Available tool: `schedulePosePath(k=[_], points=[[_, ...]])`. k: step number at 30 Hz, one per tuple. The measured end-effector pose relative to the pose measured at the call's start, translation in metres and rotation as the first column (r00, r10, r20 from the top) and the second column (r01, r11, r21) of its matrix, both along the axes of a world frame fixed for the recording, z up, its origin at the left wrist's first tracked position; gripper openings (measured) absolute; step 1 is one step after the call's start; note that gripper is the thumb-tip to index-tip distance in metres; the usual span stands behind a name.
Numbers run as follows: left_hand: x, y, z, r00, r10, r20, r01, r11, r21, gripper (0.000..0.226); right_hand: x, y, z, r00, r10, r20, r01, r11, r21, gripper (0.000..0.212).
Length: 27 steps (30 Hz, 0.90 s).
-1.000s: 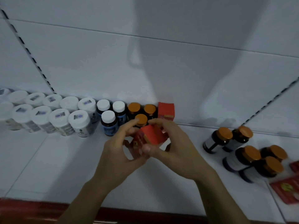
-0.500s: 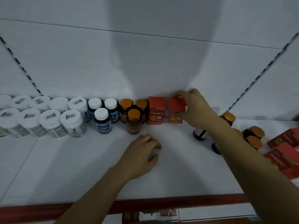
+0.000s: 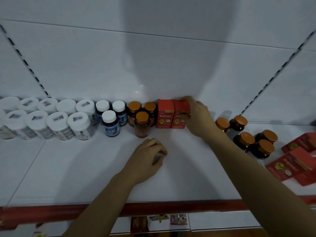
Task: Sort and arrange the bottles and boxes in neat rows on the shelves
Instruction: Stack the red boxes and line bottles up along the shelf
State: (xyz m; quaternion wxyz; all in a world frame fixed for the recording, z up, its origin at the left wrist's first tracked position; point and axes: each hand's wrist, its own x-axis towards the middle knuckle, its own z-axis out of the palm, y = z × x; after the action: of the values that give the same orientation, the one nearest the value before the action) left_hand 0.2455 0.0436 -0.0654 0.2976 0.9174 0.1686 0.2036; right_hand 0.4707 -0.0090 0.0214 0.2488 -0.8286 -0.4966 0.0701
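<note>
Box (image 3: 178, 115), upright, gripped by the right hand (image 3: 195, 115), is seated touching the right side of the first red box (image 3: 165, 113), while the loosely curled, empty left hand (image 3: 147, 156) is rested before it.

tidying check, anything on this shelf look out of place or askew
Yes, at the right end. The loose red boxes there lie flat and angled, unlike the two upright red boxes at the back wall, and the orange-capped bottles beside them sit in a loose cluster apart from the row. Nothing looks spilled.
</note>
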Motion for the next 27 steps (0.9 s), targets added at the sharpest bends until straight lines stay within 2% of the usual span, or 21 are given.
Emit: schedulePosePath(k=[4,6,8,11,13,16,18,21,25,27], points=[[0.001,-0.001,0.002,0.999,0.021,-0.036,-0.022,1.0,-0.018,0.015,-0.008,-0.022,0.017,0.997,0.079,0.002,-0.079,0.996,-0.048,0.069],[0.005,-0.004,0.007,0.995,0.045,-0.092,-0.047,0.999,-0.014,0.016,-0.009,-0.047,0.032,0.993,0.116,0.019,-0.116,0.993,0.025,0.074],[0.014,-0.011,0.016,0.989,0.095,-0.112,-0.096,0.995,-0.004,0.017,-0.003,-0.081,0.043,0.996,0.094,0.011,-0.094,0.986,0.135,0.065],[0.045,-0.034,0.042,0.988,0.152,0.011,-0.153,0.988,0.029,0.021,0.02,-0.142,0.049,0.998,-0.049,-0.038,0.058,0.951,0.303,0.04],[0.079,-0.059,0.065,0.984,0.136,0.116,-0.143,0.988,0.058,0.02,0.048,-0.184,0.046,0.986,-0.156,-0.067,0.169,0.914,0.368,0.03],[0.137,-0.105,0.1,0.981,0.02,0.195,-0.044,0.992,0.117,0.015,0.103,-0.247,0.04,0.94,-0.338,-0.032,0.322,0.856,0.405,0.026],[0.176,-0.136,0.114,0.978,-0.092,0.19,0.052,0.978,0.203,0.011,0.14,-0.281,0.037,0.887,-0.462,-0.016,0.425,0.801,0.422,0.026],[0.228,-0.175,0.123,0.97,-0.236,0.048,0.206,0.916,0.346,0.008,0.185,-0.306,0.036,0.855,-0.513,-0.077,0.508,0.797,0.327,0.031],[0.28,-0.209,0.122,0.886,-0.276,-0.374,0.419,0.822,0.386,0.045,0.218,-0.302,0.029,0.86,-0.451,-0.239,0.456,0.889,-0.04,0.064],[0.295,-0.216,0.123,0.849,-0.268,-0.455,0.452,0.813,0.366,0.05,0.23,-0.298,0.023,0.846,-0.453,-0.281,0.449,0.89,-0.081,0.073]])
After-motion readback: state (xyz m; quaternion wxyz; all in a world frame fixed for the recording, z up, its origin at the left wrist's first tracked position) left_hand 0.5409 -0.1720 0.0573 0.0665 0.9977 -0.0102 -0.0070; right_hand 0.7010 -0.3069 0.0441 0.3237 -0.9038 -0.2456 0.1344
